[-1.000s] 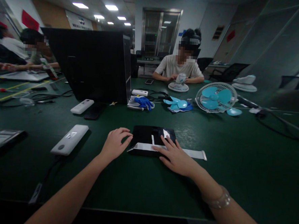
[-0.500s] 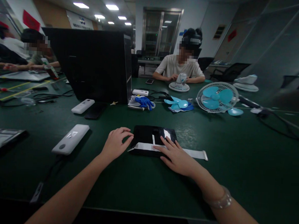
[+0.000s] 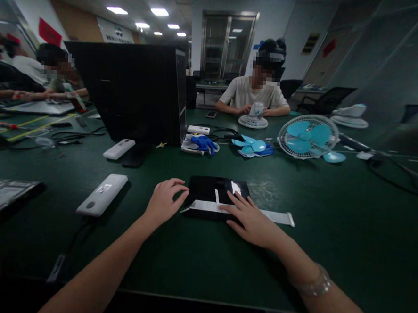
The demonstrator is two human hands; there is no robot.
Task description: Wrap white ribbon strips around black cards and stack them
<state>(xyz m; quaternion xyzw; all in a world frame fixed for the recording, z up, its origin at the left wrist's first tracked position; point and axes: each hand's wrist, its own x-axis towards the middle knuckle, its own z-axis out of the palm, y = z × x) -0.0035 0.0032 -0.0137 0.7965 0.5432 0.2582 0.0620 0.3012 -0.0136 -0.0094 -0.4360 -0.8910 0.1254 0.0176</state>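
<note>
White ribbon cable (image 3: 205, 205) runs left-right beneath right hand (image 3: 250, 218), the nearer.
Right fingers spread wide; black panel (image 3: 204, 185) borders left hand's fingertips, pinch indeterminate.

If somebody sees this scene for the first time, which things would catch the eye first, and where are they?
Probably the big black case standing toward the left on the green table, and the round fan with bright blue blades toward the right. Nearer, in the middle, the right hand lies over a flat black panel crossed by a white strip, with the left hand close to the panel's left edge.
</note>
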